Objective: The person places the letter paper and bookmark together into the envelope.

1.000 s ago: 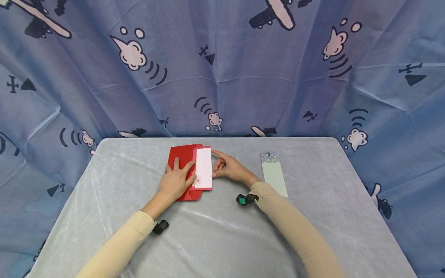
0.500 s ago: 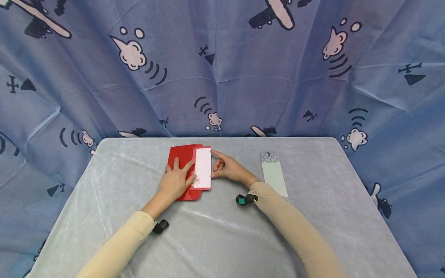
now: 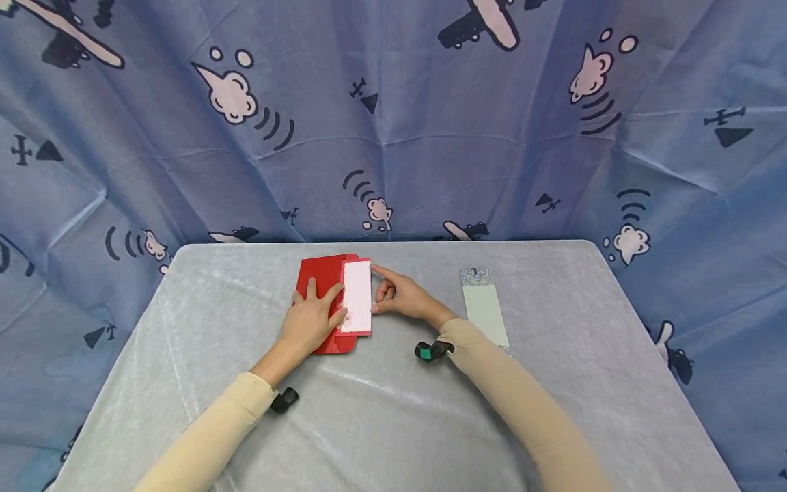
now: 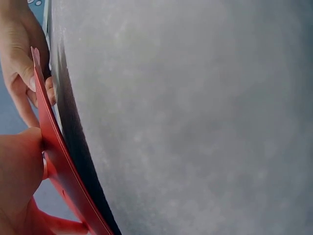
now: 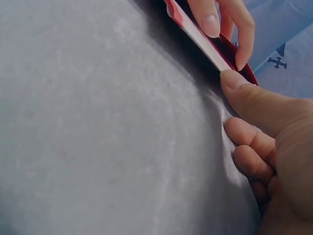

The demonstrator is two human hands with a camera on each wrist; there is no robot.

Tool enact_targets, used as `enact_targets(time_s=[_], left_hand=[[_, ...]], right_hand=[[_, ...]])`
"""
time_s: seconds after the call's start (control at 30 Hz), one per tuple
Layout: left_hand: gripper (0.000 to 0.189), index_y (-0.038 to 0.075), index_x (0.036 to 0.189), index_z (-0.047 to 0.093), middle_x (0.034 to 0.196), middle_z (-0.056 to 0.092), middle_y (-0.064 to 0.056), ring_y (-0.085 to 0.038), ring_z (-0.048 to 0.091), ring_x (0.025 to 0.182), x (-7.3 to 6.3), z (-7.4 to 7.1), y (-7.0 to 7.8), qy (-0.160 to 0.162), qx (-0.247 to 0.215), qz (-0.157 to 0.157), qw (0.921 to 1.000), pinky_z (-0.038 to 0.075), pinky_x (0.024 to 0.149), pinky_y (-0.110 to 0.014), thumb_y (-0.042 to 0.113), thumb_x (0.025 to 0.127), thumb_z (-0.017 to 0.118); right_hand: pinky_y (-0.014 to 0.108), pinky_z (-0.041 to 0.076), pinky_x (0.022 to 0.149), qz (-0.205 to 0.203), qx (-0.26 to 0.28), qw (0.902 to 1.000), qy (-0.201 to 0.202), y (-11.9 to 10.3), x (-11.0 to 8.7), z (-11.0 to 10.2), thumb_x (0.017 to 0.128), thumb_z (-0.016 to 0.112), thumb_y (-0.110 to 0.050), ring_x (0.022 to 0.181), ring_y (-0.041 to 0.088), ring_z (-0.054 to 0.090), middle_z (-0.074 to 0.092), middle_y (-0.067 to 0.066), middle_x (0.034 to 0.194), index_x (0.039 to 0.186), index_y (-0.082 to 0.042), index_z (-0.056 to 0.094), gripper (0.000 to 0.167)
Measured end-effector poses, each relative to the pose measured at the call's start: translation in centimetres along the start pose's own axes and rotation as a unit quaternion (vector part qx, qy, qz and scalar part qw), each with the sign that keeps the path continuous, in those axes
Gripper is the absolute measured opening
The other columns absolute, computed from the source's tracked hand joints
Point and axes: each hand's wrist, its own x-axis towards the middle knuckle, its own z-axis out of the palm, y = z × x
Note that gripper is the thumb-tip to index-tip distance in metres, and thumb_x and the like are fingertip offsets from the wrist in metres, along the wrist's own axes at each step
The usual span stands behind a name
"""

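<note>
In the head view, a red envelope [image 3: 322, 265] lies flat at the far middle of the table. A pink-edged white card [image 3: 358, 294] sticks out of its right side; the rest of the card is hidden. My left hand [image 3: 307, 321] rests on the envelope with fingers spread. My right hand [image 3: 408, 298] touches the card's right edge with index fingertip and thumb set apart, the other fingers curled under. The right wrist view has the thumb [image 5: 244, 93] against the edge of the card [image 5: 198, 36]. Seen edge-on in the left wrist view is the envelope [image 4: 58, 156].
A pale green card [image 3: 484, 311] with a patterned top band lies to the right, partly behind my right forearm. The grey-covered table [image 3: 369, 424] ends at a blue patterned curtain [image 3: 393, 102].
The white card has shifted slightly left toward the envelope, my right hand moving along with it. My left hand and the envelope stay in place.
</note>
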Motion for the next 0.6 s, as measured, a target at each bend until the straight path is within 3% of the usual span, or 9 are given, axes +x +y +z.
enact_targets(time_s=[0.6], left_hand=[[0.069, 0.026, 0.151, 0.040, 0.154, 0.035, -0.032, -0.061, 0.048, 0.125, 0.06, -0.23, 0.11, -0.013, 0.005, -0.001, 0.9999, 0.057, 0.086, -0.057, 0.051, 0.090, 0.062]], right_hand=[[0.021, 0.044, 0.068, -0.016, -0.025, 0.9995, -0.011, -0.37, 0.09, 0.17, 0.080, 0.082, -0.017, 0.073, 0.012, 0.051, 0.062, 0.007, 0.090, 0.154, -0.019, 0.036, 0.087]])
